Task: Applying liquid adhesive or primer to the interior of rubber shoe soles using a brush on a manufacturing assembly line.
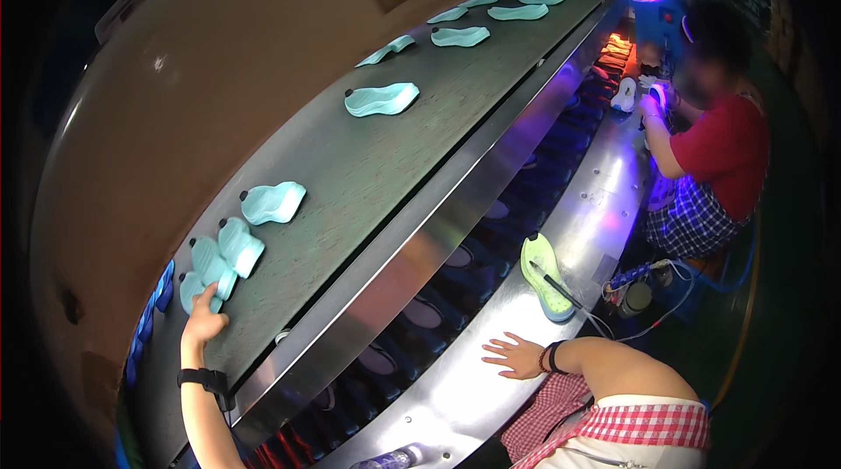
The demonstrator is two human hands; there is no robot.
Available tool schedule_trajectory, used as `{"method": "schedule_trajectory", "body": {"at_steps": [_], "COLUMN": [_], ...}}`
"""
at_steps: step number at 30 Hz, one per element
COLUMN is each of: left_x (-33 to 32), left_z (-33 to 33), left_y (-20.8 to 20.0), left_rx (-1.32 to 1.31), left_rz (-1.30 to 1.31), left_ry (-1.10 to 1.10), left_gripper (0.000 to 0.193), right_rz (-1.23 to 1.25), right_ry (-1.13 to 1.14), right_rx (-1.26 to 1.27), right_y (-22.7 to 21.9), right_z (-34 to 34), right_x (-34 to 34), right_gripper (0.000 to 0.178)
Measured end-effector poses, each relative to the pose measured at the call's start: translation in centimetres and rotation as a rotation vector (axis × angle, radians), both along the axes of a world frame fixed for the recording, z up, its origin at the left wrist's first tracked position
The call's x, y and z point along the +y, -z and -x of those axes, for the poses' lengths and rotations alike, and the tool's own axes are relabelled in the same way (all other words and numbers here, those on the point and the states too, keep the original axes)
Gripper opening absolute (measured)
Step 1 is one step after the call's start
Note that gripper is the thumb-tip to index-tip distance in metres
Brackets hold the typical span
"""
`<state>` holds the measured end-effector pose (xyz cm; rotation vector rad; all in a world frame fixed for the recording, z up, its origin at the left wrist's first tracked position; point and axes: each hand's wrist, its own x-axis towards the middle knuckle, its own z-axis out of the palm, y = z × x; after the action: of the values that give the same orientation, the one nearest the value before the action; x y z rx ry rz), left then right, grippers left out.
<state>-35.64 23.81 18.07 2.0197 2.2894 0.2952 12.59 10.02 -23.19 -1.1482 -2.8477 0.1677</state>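
Observation:
At the left end of the dark conveyor belt my left hand reaches onto a mint-green shoe sole. Its fingers bend over the near edge of that sole, and part of the grip is hidden. Two more soles, one mint-green sole and another, lie overlapping just beyond it. My right hand rests flat on the shiny metal ledge with fingers spread, holding nothing. Next to it on the ledge lies a yellow-green sole with a thin dark brush-like tool across it.
More mint soles, such as a near sole and a farther sole, lie along the conveyor belt. A lower track carries shoe parts between belt and ledge. A co-worker in red sits at right, handling a shoe. A cup stands below.

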Motion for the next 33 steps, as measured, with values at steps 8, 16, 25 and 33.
{"method": "schedule_trajectory", "body": {"at_steps": [8, 16, 25, 33], "left_x": [4.3, 1.5, -9.0, -20.2], "left_z": [-12.0, -21.8, -22.7, -27.2], "left_y": [-1.1, -0.9, 3.0, 10.5], "left_rx": [-0.119, -0.241, 0.059, -1.829], "left_rz": [-0.018, -0.121, -0.566, -0.696], "left_ry": [0.332, 0.473, 0.257, -0.014], "left_gripper": [0.066, 0.048, 0.02, 0.034], "right_rz": [-0.01, -0.045, -0.058, 0.099], "right_ry": [0.014, 0.008, 0.022, 0.099], "right_rx": [0.075, 0.144, 0.264, 0.308], "right_y": [0.6, 1.1, 1.4, 1.7], "right_z": [-0.2, -0.6, -0.6, -0.3], "right_x": [0.0, 0.0, 0.0, 0.5], "right_gripper": [0.055, 0.054, 0.052, 0.052]}}
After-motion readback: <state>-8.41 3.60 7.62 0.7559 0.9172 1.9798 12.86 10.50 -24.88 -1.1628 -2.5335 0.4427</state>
